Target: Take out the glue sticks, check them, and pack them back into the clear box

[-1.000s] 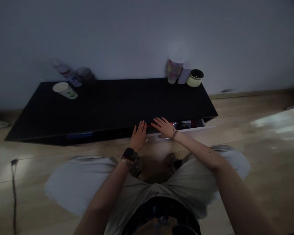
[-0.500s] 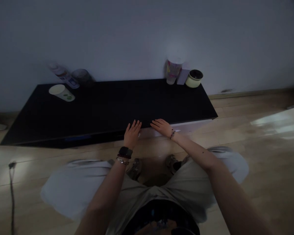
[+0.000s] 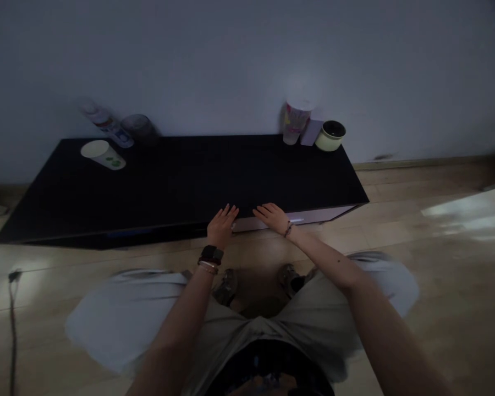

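My left hand (image 3: 221, 226) and my right hand (image 3: 273, 216) rest with fingers spread against the white drawer front (image 3: 303, 218) of a low black cabinet (image 3: 181, 187). The left hand sits at the drawer's left end, near the black top's front edge. Neither hand holds anything. The drawer sits flush, so its inside is hidden. A black smartwatch (image 3: 212, 254) circles my left wrist, and a thin bracelet (image 3: 288, 229) circles my right.
On the cabinet top lie a paper cup (image 3: 103, 154) on its side, a printed plastic cup (image 3: 296, 121), a lilac card (image 3: 312, 132) and a cream pot (image 3: 330, 136). A blurred bottle (image 3: 103, 122) and dark jar (image 3: 138, 127) stand by the wall. A cable (image 3: 13, 313) trails across the wooden floor.
The drawer, open a second ago with contents showing, has slid shut into the cabinet. My hands have followed it in and now rest flat on its front.
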`<state>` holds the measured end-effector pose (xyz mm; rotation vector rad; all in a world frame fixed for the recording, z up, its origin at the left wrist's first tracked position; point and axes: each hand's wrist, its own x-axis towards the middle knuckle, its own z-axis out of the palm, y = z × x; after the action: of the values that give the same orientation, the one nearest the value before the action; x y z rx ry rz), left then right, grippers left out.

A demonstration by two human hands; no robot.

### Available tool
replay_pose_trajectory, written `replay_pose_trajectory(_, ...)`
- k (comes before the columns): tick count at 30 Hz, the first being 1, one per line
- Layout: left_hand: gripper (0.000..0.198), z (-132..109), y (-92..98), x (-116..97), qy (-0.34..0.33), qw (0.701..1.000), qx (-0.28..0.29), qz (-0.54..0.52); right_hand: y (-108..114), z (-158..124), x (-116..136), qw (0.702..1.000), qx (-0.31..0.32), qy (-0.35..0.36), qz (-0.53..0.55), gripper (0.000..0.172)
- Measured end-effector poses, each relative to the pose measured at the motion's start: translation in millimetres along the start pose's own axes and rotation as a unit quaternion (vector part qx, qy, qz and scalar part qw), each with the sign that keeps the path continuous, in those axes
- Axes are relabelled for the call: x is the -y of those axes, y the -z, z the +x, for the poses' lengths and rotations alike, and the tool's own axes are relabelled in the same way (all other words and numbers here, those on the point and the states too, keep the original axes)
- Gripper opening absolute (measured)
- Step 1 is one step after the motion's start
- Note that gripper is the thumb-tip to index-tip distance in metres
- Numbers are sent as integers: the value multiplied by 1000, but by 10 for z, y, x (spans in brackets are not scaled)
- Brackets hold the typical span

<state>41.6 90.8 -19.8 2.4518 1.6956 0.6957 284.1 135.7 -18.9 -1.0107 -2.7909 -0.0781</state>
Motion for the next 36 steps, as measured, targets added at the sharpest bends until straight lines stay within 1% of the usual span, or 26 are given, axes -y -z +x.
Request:
replay_pose_trajectory(2, 47, -8, -7, -11, 0, 1000, -9, -10, -10, -2, 0, 1000, -10, 1, -2, 40)
replay_pose_trajectory(4, 48, -8, 17, -41, 6, 1000, -2, -13, 27, 11, 1, 1000, -8, 0, 5, 39)
replay_pose_trajectory(7, 50, 11, 114, -106, 17, 999, 36, -10, 183, 62, 10, 1000, 14, -9, 26, 38)
replay_pose_trajectory(9, 51, 33, 209, -157, 20, 997, 77, -2, 327, 104, 28, 999, 24, -28, 37, 42)
replay_pose_trajectory(12, 57, 73, 370, -235, 17, 987, 160, 8, 533, 150, 84, 997, 43, -55, 41, 51)
replay_pose_trajectory(15, 61, 141, 558, -302, 21, 968, 248, -11, 703, 175, 174, 992, 97, -67, 32, 49)
replay_pose_trajectory(17, 58, 224, 741, -332, 16, 952, 299, -66, 842, 201, 229, 984, 155, -76, 33, 47)
replay_pose_trajectory(19, 56, 343, 1003, -349, -1, 926, 343, -156, 1055, 243, 254, 966, 236, -82, 62, 47)
replay_pose_trajectory(21, 56, 480, 1334, -360, -12, 889, 374, -264, 1369, 293, 230, 937, 315, -55, 144, 48)
replay_pose_trajectory(22, 56, 547, 1510, -363, -13, 867, 379, -324, 1559, 316, 200, 917, 340, -24, 207, 49)
replay_pose_trajectory(23, 57, 609, 1678, -364, -19, 839, 382, -387, 1761, 336, 162, 896, 343, 14, 282, 50)
replay_pose_trajectory(24, 56, 665, 1827, -364, -24, 812, 373, -448, 1966, 353, 117, 870, 333, 48, 360, 52)
replay_pose_trajectory(25, 57, 715, 1949, -363, -26, 787, 346, -510, 2161, 366, 71, 844, 306, 75, 433, 52)
replay_pose_trajectory(26, 57, 760, 2036, -362, -26, 758, 301, -578, 2332, 378, 25, 820, 266, 92, 499, 53)
replay_pose_trajectory(27, 55, 804, 2088, -362, -22, 723, 234, -650, 2468, 392, -18, 795, 215, 99, 558, 54)
replay_pose_trajectory(28, 52, 850, 2105, -365, -15, 680, 150, -717, 2561, 411, -56, 770, 151, 97, 612, 55)
replay_pose_trajectory(29, 47, 901, 2092, -371, -8, 629, 57, -775, 2606, 438, -89, 742, 79, 88, 660, 56)
replay_pose_trajectory(30, 41, 955, 2055, -380, 1, 574, -35, -818, 2603, 475, -118, 708, 3, 70, 703, 56)
replay_pose_trajectory(31, 35, 1013, 2002, -390, 11, 524, -112, -844, 2555, 521, -141, 668, -72, 45, 739, 57)
replay_pose_trajectory(32, 32, 1070, 1936, -399, 24, 484, -165, -859, 2471, 574, -159, 625, -139, 16, 768, 57)
replay_pose_trajectory(33, 30, 1123, 1861, -403, 40, 456, -197, -867, 2360, 629, -174, 580, -195, -16, 791, 57)
replay_pose_trajectory(34, 29, 1167, 1780, -400, 60, 438, -211, -872, 2229, 682, -184, 538, -238, -47, 807, 57)
replay_pose_trajectory(36, 30, 1211, 1599, -362, 111, 424, -204, -876, 1942, 762, -193, 464, -288, -98, 832, 59)
